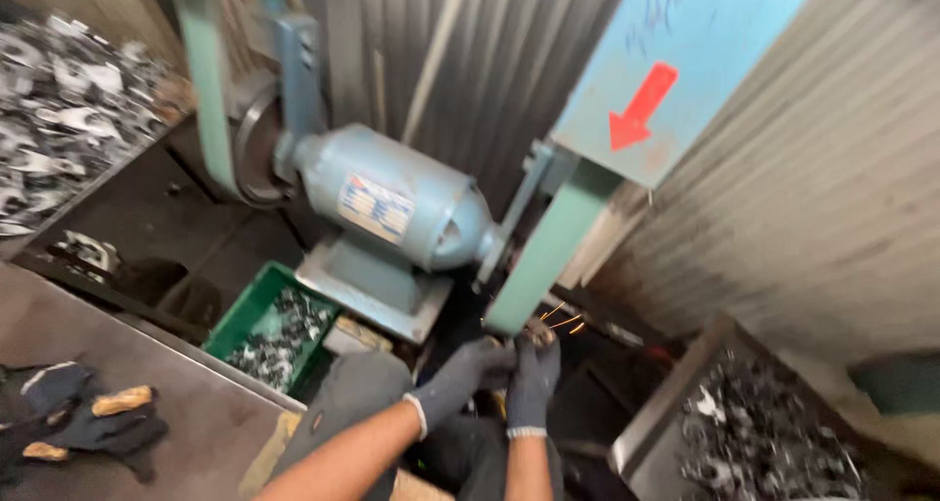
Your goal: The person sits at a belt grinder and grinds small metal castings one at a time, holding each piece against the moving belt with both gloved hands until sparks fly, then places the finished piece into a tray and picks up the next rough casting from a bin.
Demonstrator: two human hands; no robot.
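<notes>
- The person's left hand [468, 369], in a dark grey knit glove, and right hand [534, 374], gloved the same, meet at the lower end of the pale green sanding belt [553, 246] on the right side of the machine.
- Both grips are closed together around a small metal piece [538, 332], pressed against the belt just under the slanting green strip; the piece itself is mostly hidden by the fingers.
- Orange sparks [563, 318] fly off to the right, just beside the right hand's fingertips.
- The belt runs from a light blue-grey motor housing [392, 202] standing on a metal base; a second green belt [208, 80] rises on its left side.
- Above the right belt sits a light blue guard panel with a red arrow [636, 109] pointing down and left.
- A green plastic crate [253, 310] holding small shiny metal parts lies low down, left of the person's grey-trousered knee.
- A steel bin [654, 408] of similar parts stands at the lower right, near the right forearm.
- A heap of flat metal blanks [69, 99] fills the upper left corner.
- A spare pair of dark gloves with tan patches [83, 413] lies on the grey metal worktop [147, 364] at the lower left, well apart from the hands.
</notes>
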